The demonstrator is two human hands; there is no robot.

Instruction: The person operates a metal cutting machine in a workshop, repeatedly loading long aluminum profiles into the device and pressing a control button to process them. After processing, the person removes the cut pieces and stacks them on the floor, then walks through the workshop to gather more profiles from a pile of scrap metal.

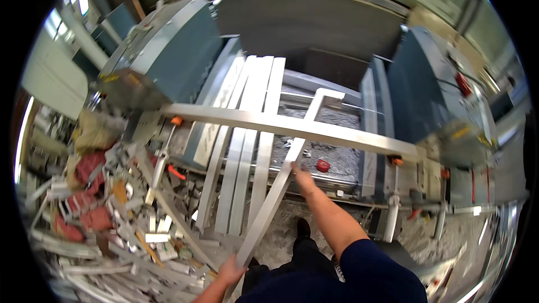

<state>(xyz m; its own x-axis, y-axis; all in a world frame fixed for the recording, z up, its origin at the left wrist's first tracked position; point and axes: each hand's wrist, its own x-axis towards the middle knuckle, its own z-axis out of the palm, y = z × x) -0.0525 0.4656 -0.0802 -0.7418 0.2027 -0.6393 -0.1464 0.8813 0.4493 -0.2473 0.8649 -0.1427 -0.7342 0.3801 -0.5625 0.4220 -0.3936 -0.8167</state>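
Observation:
A long silver metal profile (266,213) slants from beside my legs up to the middle of the machine, its far end bent or capped sideways. My left hand (230,272) is closed around its near end. Farther up, my right hand (300,175) is closed on the same profile, with its fingers slightly blurred. The slanted profile appears to pass beneath a long silver crossbar (258,120), which spans the machine from left to right. Several more metal profiles (242,163) lie side by side, left of the one I hold.
Blue-grey machine heads stand at left (174,50) and right (421,78). Orange-tipped cylinders flank the crossbar, left (161,160) and right (393,207). A heap of metal offcuts (129,219) covers the left floor. A red object (323,165) lies on the machine bed.

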